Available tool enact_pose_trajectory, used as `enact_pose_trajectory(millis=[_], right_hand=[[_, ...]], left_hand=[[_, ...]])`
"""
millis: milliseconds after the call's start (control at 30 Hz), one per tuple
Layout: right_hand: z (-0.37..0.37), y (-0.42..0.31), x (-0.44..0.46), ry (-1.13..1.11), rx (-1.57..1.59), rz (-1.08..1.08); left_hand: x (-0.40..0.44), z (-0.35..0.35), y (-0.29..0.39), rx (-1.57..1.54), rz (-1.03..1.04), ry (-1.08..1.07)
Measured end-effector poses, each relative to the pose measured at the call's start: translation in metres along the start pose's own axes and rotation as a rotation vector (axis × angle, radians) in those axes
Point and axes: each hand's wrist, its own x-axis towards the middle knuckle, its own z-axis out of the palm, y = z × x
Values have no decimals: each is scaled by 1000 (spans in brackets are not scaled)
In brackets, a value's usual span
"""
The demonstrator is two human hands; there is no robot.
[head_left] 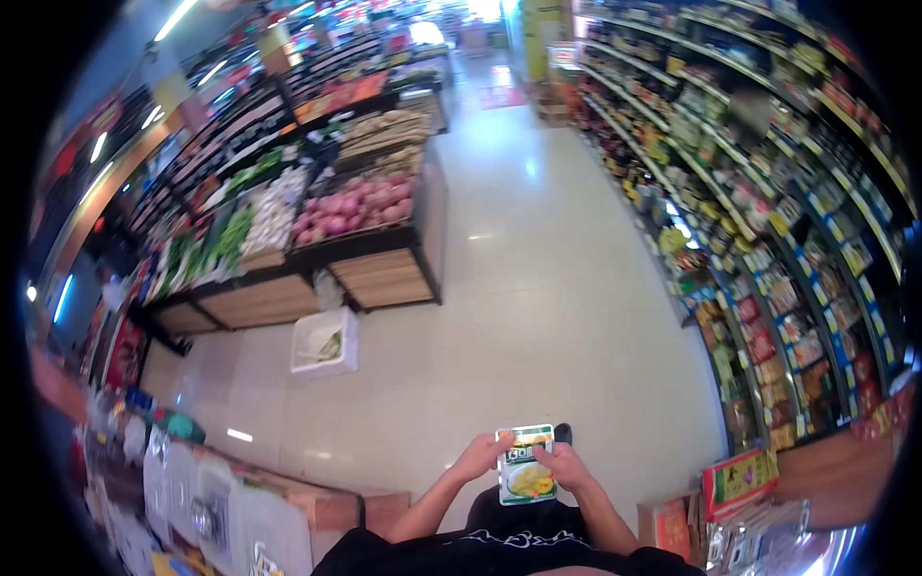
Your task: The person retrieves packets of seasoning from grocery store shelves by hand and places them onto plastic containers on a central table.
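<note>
A flat food packet (527, 480), white and green with a picture of yellow food on it, is held upright in front of my body. My left hand (483, 455) grips its upper left edge, with the thumb on the front. At its right edge my right hand (565, 466) grips it too, the thumb lying over the upper front. The fingers behind the packet are hidden. Below it, my black shirt and one dark shoe (564, 434) show.
Produce stands (384, 278) with red onions (355, 204) and greens are at the left. A white foam box (325, 343) sits on the floor. Stocked shelves (768, 278) line the right side. Cartons (663, 526) stand at the lower right, plastic-covered goods (206, 509) at the lower left.
</note>
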Motion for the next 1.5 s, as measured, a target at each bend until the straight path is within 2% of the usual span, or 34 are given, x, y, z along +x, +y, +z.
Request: enact_pose_trajectory(millis=[100, 133, 233, 300, 333, 433, 533, 633, 733, 833, 933, 1033, 1133, 1200, 1300, 1433, 1500], right_hand=[[-52, -44, 3, 95, 59, -22], [-65, -59, 6, 123, 77, -27], [-116, -92, 24, 152, 30, -3], [-132, -123, 38, 142, -32, 36], [-146, -131, 47, 146, -91, 50], [-184, -156, 85, 123, -446, -12], [-168, -210, 109, 103, -604, 7], [-171, -222, 141, 12, -456, -13], [-161, -224, 167, -116, -292, 52], [-147, -225, 188, -249, -301, 115], [-145, -233, 199, -367, -438, 140], [-162, -241, 205, -467, -587, 128], [-195, -262, 200, -598, -606, 145], [-223, -292, 187, -594, -573, 176], [-292, -321, 173, -518, -391, 207], [-384, -369, 154, -404, -163, 196], [-423, -388, 139, -333, -110, 132]], left_hand=[[75, 42, 36, 113, 113, 92], [95, 50, 46, 90, 122, 78], [140, 58, 93, 281, 236, 0], [159, 59, 115, 240, 325, 24], [168, 61, 120, 211, 361, 47], [202, 48, 128, 523, 360, 40], [218, 46, 140, 324, 503, 215], [219, 33, 152, 377, 429, 281], [203, 25, 153, 166, 301, 288], [194, 31, 136, -86, 260, 455], [175, 42, 153, -69, 200, 619], [188, 62, 138, -119, 49, 647], [208, 103, 156, -248, 210, 732], [228, 128, 185, -296, 274, 742], [273, 168, 222, -179, 145, 631], [356, 234, 265, -164, 319, 540], [388, 258, 291, -161, 249, 447]])
